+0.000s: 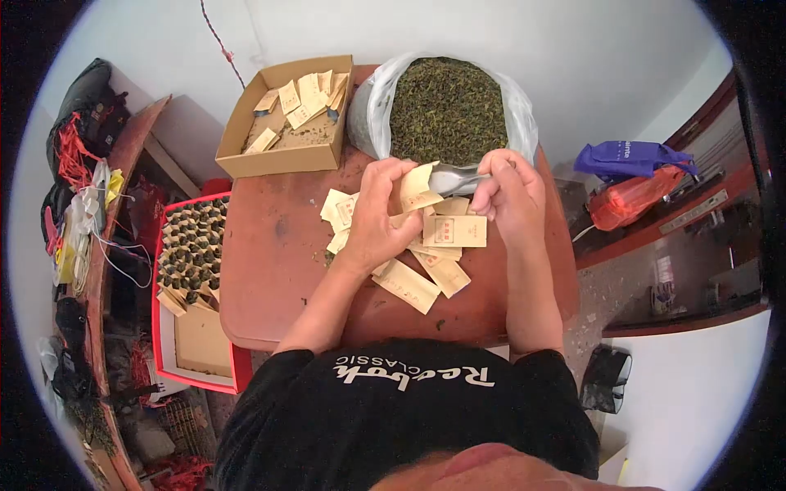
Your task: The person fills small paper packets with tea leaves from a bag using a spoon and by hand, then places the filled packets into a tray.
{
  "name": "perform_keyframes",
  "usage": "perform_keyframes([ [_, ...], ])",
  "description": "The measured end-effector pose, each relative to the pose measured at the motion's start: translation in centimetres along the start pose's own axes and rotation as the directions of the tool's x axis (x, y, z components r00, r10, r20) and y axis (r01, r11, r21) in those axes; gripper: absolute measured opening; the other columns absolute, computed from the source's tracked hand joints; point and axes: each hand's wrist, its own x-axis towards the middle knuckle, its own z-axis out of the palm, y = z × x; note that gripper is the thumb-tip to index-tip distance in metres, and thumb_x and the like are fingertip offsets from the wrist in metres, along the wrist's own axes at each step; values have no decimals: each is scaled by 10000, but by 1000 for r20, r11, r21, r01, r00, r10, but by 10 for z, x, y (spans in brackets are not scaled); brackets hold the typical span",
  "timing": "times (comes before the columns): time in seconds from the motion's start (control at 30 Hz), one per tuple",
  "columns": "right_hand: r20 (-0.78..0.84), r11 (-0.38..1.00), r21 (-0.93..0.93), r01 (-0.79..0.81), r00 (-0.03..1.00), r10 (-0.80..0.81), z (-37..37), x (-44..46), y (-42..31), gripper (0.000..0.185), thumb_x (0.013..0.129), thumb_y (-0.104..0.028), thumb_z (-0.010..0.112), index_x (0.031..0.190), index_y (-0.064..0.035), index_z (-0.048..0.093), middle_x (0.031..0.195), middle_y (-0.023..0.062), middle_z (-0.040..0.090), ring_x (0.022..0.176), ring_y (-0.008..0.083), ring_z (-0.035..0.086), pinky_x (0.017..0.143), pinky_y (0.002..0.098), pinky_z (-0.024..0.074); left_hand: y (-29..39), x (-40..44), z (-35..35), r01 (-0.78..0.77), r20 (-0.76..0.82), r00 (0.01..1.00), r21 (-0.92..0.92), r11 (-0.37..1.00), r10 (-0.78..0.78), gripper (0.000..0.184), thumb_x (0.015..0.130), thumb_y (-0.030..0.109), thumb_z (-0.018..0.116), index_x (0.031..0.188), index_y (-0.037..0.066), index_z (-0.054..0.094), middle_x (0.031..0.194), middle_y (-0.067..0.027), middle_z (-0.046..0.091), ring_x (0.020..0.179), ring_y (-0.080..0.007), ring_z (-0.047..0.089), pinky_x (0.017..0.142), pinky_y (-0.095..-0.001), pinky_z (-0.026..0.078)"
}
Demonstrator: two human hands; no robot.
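Note:
My left hand (381, 214) is closed on a small tan paper packet (417, 186), held tilted above the table. In my right hand (514, 192) is a metal scoop (457, 177), gripped by its handle. The scoop's front end is at the packet's mouth, partly hidden by the paper. Below both hands lies a loose pile of printed paper packets (455, 231), some overlapping. Just beyond my hands stands a clear plastic bag (378, 114) full of dark green dried leaves (446, 110), its top wide open.
A cardboard box (282, 159) with several packets stands at the table's back left. On the reddish-brown table (270, 245) lie leaf crumbs. Left of it, a red box (166, 344) holds rows of leaf-filled packets. Cluttered shelving (123, 176) is farther left; blue and red bags (634, 159) are at right.

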Motion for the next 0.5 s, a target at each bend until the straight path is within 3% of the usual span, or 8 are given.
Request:
perform_keyframes([
  [0.1, 7, 996, -81, 46, 999, -45, 3, -5, -6, 219, 1023, -220, 482, 948, -50, 597, 606, 9, 610, 509, 22, 483, 480, 179, 369, -6, -2, 3, -35, -52, 998, 119, 992, 42, 547, 674, 20, 676, 1209, 42, 562, 1216, -189, 554, 1187, -369, 527, 1010, -437, 423],
  [0.2, 42, 988, -136, 70, 997, -65, 6, -8, -5, 218, 1022, -208, 491, 936, -41, 602, 636, 10, 625, 543, 24, 520, 502, 190, 403, -9, -1, 1, -7, -12, 1000, 77, 997, 8, 548, 669, 15, 702, 1206, 56, 597, 1208, -174, 563, 1160, -360, 544, 990, -427, 443],
  [0.27, 52, 958, -262, 117, 993, -107, 11, -11, -7, 209, 1016, -193, 501, 936, -34, 611, 661, 20, 637, 575, 44, 564, 529, 209, 438, -9, -3, 2, 23, 15, 1000, 32, 999, -23, 570, 694, -27, 696, 1244, 66, 583, 1235, -157, 549, 1175, -302, 546, 961, -388, 488],
  [0.33, 55, 868, -458, 190, 981, -185, 17, -16, -12, 192, 1007, -171, 511, 943, -27, 621, 684, 39, 648, 607, 81, 612, 561, 238, 476, -8, -4, 1, 58, 30, 998, -16, 998, -58, 592, 713, -40, 702, 1278, 74, 568, 1262, -141, 529, 1184, -262, 543, 949, -365, 515],
  [0.5, 245, 585, -652, 483, 864, -439, 27, -20, -10, 150, 982, -120, 526, 967, -17, 634, 714, 92, 643, 638, 176, 657, 601, 305, 506, -7, -7, 1, 119, 32, 993, -80, 990, -117, 607, 740, -15, 722, 1310, 78, 535, 1319, -117, 469, 1194, -231, 530, 978, -362, 515],
])
